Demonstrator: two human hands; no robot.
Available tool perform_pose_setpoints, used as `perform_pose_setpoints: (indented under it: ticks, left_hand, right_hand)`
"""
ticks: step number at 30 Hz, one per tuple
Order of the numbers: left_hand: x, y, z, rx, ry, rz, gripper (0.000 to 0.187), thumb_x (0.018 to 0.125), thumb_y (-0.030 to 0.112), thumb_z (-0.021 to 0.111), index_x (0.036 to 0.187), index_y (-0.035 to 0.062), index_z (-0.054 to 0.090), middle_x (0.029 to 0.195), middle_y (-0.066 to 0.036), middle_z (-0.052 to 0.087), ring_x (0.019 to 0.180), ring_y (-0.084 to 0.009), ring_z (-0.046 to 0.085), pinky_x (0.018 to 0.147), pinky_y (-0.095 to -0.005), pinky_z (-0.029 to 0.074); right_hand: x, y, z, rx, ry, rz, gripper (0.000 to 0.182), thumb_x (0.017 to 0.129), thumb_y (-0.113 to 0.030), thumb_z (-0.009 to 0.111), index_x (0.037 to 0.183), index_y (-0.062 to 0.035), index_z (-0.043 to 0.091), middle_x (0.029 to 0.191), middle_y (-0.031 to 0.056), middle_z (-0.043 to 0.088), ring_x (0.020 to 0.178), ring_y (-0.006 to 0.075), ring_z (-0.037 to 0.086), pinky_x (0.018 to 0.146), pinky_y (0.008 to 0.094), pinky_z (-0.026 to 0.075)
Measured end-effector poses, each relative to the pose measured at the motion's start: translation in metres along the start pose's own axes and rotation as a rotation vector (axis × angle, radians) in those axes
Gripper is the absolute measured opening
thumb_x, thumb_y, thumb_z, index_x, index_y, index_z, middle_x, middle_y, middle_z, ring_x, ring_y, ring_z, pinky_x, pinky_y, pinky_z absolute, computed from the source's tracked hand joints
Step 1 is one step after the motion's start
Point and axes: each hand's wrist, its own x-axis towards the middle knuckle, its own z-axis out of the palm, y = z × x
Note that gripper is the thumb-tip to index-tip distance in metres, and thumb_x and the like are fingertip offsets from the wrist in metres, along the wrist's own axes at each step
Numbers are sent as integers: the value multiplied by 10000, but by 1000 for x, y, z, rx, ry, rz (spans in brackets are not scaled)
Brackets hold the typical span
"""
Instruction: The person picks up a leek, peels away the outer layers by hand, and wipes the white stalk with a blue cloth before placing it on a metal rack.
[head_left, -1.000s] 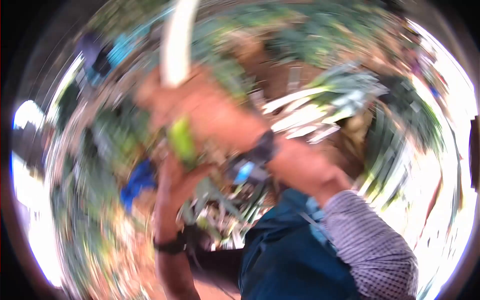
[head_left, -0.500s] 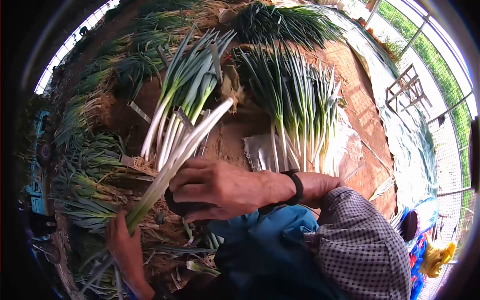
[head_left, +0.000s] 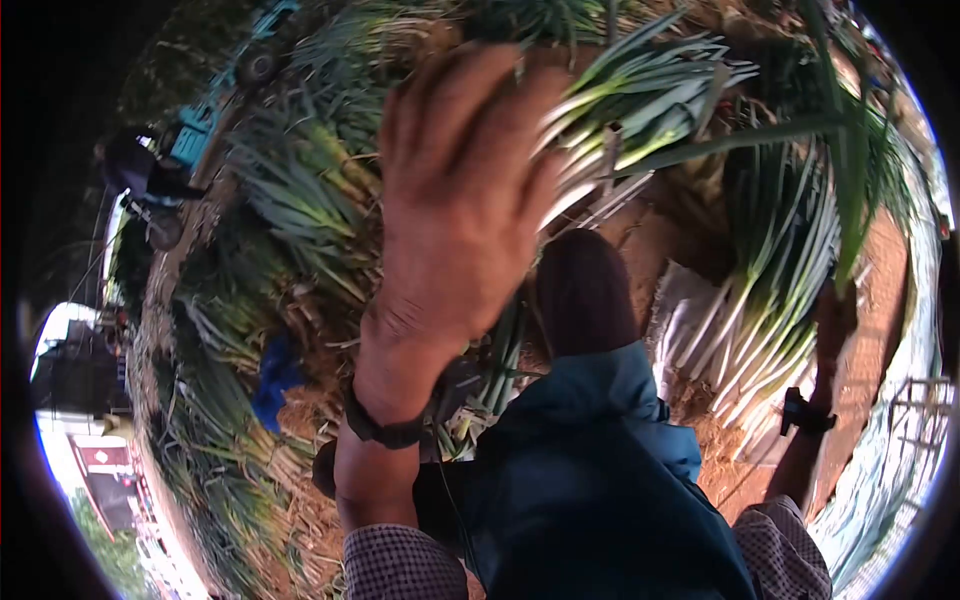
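Many piled leeks spread across the ground on our left, making up the largest mass around us. Next in size come our blue-green trousers, low in the middle. Our left hand reaches up large before the camera, its fingers spread apart and blurred by motion. To our right, a row of leeks lies side by side, white stems toward us. A smaller leek bundle sits just beyond our left fingers; we cannot tell whether they touch. Below it, our dark shoe points forward. Long green leaves hang close to us, reaching our right hand, whose fingers are too dark to tell closed from open. Smaller are a blue cloth among the piles and our black wristband.
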Motion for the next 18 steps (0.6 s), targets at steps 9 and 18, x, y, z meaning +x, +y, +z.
perform_pose_setpoints:
  ticks: [9, 18]
  left_hand:
    - [-341, -140, -97, -201, 434, -1416, 317, 948, 179, 663, 1218, 16, 626, 983, -35, 636, 870, -115, 577, 791, -296, 489]
    - [-448, -79, -35, -472, 271, -1877, 251, 888, 158, 661, 1069, -15, 647, 794, 22, 587, 736, -72, 527, 630, -260, 426]
  right_hand:
    - [104, -117, 27, 264, -515, -105, 352, 982, -184, 612, 1270, 19, 606, 1085, 105, 678, 921, 171, 653, 800, 299, 536]
    - [-63, -468, 373, 572, -1529, -621, 281, 932, -235, 676, 1124, -32, 646, 954, 79, 675, 854, 160, 666, 773, 331, 563]
